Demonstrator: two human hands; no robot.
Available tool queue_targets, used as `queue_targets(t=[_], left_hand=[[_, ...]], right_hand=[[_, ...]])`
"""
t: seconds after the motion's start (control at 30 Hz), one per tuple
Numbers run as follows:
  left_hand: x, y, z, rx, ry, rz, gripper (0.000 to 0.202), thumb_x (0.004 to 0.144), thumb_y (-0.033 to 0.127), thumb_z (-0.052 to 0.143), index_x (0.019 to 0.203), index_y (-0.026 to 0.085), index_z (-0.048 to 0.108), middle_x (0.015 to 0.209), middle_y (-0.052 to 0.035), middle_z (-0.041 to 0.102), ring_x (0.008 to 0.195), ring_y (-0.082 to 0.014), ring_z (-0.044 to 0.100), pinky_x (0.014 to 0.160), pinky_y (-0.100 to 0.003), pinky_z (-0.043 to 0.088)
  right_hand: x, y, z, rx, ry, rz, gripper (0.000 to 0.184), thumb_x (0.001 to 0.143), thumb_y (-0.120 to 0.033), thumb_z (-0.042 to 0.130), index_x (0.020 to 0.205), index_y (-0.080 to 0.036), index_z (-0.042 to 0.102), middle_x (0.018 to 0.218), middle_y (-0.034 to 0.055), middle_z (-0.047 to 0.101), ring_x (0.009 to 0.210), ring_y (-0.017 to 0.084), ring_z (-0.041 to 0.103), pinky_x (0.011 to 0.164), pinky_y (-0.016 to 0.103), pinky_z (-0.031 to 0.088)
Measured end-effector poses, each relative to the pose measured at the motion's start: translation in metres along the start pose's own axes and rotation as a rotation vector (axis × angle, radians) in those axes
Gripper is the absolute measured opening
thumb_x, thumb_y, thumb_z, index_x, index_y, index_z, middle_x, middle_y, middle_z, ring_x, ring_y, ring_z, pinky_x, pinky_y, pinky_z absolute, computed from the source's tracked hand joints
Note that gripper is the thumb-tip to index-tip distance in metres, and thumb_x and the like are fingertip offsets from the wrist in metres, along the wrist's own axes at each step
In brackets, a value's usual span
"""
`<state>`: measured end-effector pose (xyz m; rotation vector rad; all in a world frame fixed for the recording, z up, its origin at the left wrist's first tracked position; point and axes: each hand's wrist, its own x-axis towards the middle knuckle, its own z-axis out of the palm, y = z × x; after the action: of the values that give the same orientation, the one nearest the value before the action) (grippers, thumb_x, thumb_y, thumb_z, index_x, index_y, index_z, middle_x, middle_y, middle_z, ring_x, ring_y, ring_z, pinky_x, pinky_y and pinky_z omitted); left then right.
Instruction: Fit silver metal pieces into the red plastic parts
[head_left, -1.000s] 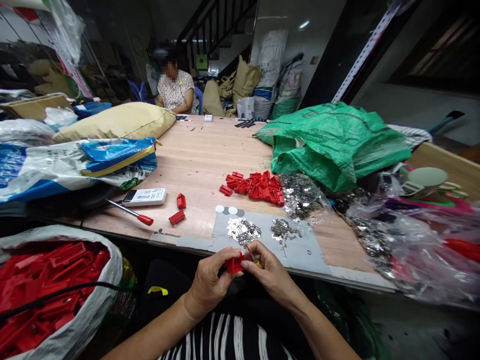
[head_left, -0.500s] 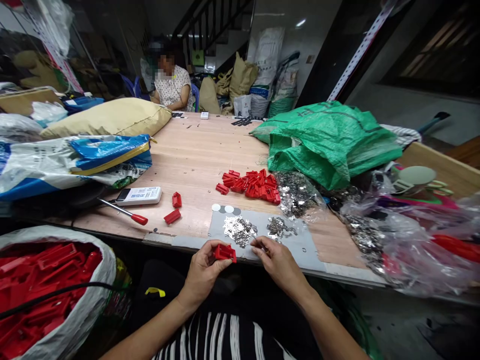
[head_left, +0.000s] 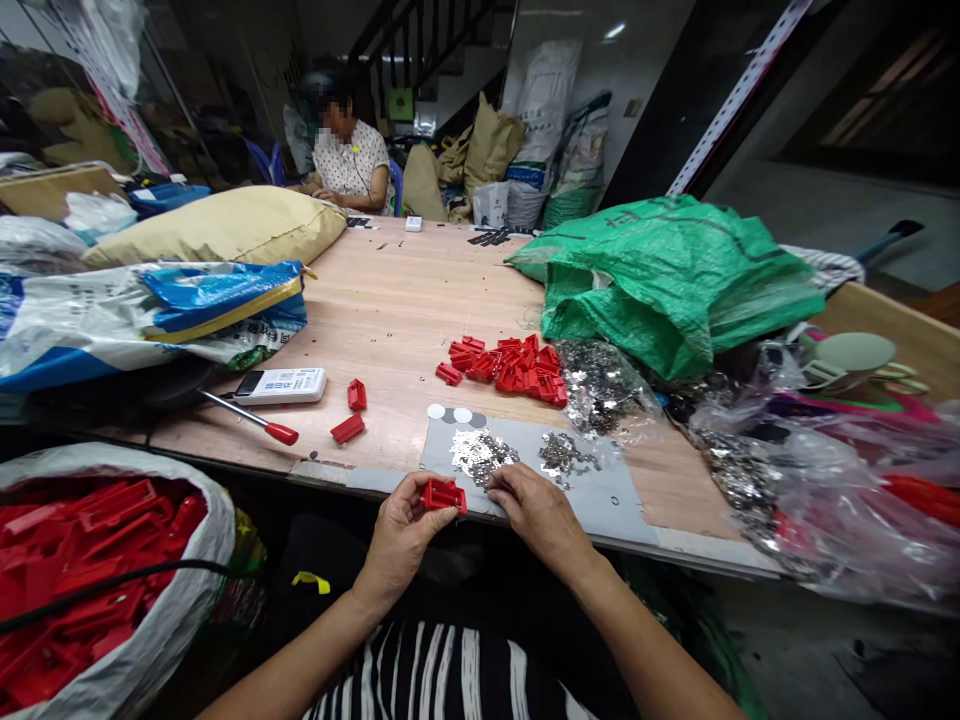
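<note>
My left hand (head_left: 401, 530) is closed on a small red plastic part (head_left: 442, 494) at the table's near edge. My right hand (head_left: 534, 510) rests on the grey mat (head_left: 600, 500), fingertips curled at a heap of small shiny metal pieces (head_left: 480, 455). Whether they pinch a piece is hidden. A second metal heap (head_left: 566, 455) lies just to the right. A pile of several red parts (head_left: 514, 368) sits further back on the table, and two loose red parts (head_left: 352, 412) lie to the left.
A white sack of red plastic parts (head_left: 90, 560) stands at my lower left. On the table lie a remote (head_left: 281, 384), a red-handled screwdriver (head_left: 255, 423), a green bag (head_left: 667, 280), clear bags of metal pieces (head_left: 787, 480) and sacks (head_left: 150, 310). Another person (head_left: 346, 160) sits at the far end.
My hands have moved apart. The right hand left the red part and reached forward to the metal heap on the mat. The left hand still holds the red part, raised slightly.
</note>
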<state>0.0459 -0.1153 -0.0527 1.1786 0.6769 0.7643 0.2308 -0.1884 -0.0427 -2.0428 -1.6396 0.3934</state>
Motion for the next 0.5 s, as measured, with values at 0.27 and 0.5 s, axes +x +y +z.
queue_targets(t=[0.27, 0.5], left_hand=[[-0.001, 0.001, 0.0, -0.01, 0.0, 0.005, 0.03, 0.073, 0.026, 0.072, 0.099, 0.017, 0.06, 0.098, -0.0057, 0.07, 0.089, -0.0172, 0.065, 0.085, -0.031, 0.05], [0.001, 0.0, -0.001, 0.06, 0.009, 0.064, 0.041, 0.077, 0.027, 0.069, 0.117, 0.02, 0.06, 0.101, -0.0044, 0.066, 0.091, -0.016, 0.062, 0.086, -0.028, 0.048]], right_hand=[[-0.002, 0.003, -0.004, 0.056, 0.033, 0.017, 0.006, 0.087, -0.021, 0.047, 0.083, -0.023, 0.052, 0.082, 0.0012, 0.06, 0.076, 0.017, 0.056, 0.069, 0.029, 0.041], [-0.002, 0.0, -0.015, 0.26, 0.042, 0.087, 0.008, 0.088, -0.03, 0.048, 0.089, -0.023, 0.052, 0.083, 0.001, 0.062, 0.07, 0.016, 0.055, 0.066, 0.029, 0.04]])
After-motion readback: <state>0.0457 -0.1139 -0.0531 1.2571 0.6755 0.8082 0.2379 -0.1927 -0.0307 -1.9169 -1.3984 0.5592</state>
